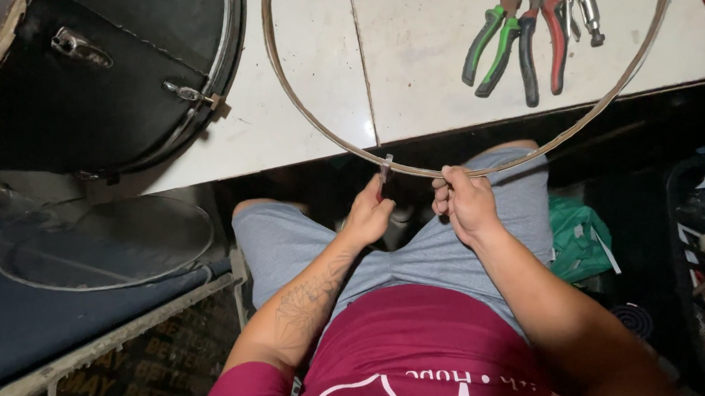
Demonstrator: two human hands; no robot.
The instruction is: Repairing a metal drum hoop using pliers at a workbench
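A large thin metal hoop [293, 96] lies on the white tiled table [321, 49], its near arc overhanging the table's edge above my lap. My right hand [465, 203] pinches that near arc from below. Just to the left, my left hand [370, 215] holds a small plier-like tool [384, 172] upright, its jaws closed on the hoop's rim. Both hands sit a little apart over my grey shorts.
A black drum [107, 69] with metal lugs lies on the table at the left. Green-handled pliers [492, 47] and red-and-black pliers [541, 46] rest inside the hoop at the back. A clear round drumhead [105, 240] lies on a low bench at left. Clutter fills the right floor.
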